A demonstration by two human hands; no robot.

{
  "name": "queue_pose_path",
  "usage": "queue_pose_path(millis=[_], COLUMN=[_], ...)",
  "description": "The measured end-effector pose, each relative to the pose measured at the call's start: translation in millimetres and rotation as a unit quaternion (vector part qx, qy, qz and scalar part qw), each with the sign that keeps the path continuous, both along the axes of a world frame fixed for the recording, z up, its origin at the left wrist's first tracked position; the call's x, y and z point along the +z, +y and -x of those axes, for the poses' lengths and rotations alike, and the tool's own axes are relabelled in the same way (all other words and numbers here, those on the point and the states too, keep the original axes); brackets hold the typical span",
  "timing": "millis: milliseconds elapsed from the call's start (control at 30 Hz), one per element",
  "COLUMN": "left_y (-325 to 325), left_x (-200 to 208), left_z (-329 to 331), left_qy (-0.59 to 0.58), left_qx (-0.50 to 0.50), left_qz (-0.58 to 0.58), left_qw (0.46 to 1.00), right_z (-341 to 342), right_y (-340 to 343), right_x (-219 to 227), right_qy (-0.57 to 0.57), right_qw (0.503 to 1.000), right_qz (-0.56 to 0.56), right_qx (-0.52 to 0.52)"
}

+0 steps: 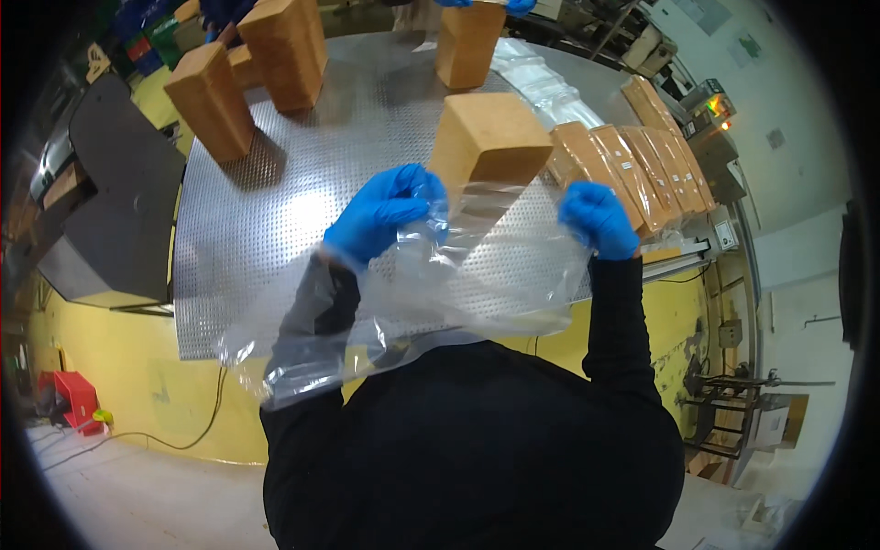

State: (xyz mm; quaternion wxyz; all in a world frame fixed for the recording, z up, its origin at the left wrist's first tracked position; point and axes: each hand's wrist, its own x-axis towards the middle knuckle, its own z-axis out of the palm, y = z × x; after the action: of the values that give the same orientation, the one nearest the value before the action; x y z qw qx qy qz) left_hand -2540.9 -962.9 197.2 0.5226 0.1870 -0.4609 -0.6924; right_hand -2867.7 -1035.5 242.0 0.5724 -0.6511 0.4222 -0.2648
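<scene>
Both my hands wear blue gloves and pinch the rim of a clear plastic bag (495, 284) stretched between them. My left hand (385, 213) is closed on its left side, my right hand (600, 220) on its right side. The bag's slack end drapes over my left forearm and toward my body. Just beyond the bag stands a brown rectangular block (490, 133) on the textured metal table (275, 220); the film overlaps its lower front. Whether the block touches the bag I cannot tell.
More brown blocks (284, 55) stand at the far left. Another block (469, 46) at the far side is under a co-worker's blue-gloved hands. Several wrapped brown packs (642, 174) lie in a row at the right, beside a stack of clear bags (541, 82). A dark machine panel (128, 192) adjoins the left.
</scene>
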Motion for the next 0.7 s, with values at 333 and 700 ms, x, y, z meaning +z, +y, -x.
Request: queue_pose_path(millis=[333,700], left_y=[-16.0,-38.3], left_x=[-25.1,22.9], left_z=[56.1,60.4], left_qy=[0.087,-0.135], left_qx=[0.158,0.284], left_qz=[-0.032,-0.139], left_qw=[0.983,0.939], right_z=[41.5,13.9], right_y=[-16.6,-126.2], right_x=[-3.5,-36.8], right_qy=[-0.043,-0.249], right_qw=[0.991,0.942], right_qz=[-0.05,-0.167], right_qx=[0.116,0.148])
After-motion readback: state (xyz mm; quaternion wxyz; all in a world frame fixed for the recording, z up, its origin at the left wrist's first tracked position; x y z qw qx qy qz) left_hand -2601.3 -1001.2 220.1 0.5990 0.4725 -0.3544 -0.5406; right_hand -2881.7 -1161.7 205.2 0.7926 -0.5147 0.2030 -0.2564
